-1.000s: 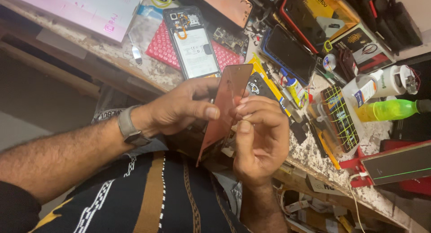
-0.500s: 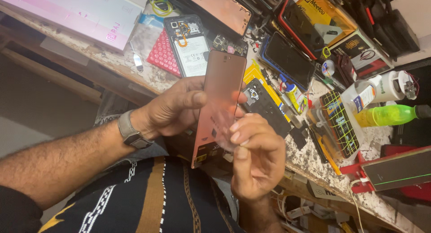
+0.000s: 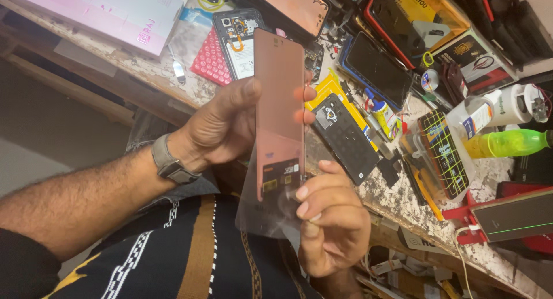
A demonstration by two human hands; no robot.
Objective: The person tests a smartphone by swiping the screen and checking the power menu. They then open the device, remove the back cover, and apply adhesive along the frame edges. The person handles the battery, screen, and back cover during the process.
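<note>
My left hand (image 3: 227,126) holds a rose-gold phone back panel (image 3: 279,103) upright by its edges, thumb on the left side and fingertips showing at the right. My right hand (image 3: 331,218) pinches a clear protective film (image 3: 268,209) that hangs from the panel's lower end. A grey watch (image 3: 170,163) sits on my left wrist. Both hands are above the front edge of the cluttered workbench (image 3: 144,74).
On the bench lie an opened phone (image 3: 239,37) on a red mat, a black back cover (image 3: 345,137), a dark phone (image 3: 377,60), a white bottle (image 3: 512,106), a green bottle (image 3: 510,143), a pink-white box (image 3: 98,11) and several small tools.
The panel has turned from edge-on to face me and risen upright. My right hand has dropped to its lower end, and the clear film now hangs partly free.
</note>
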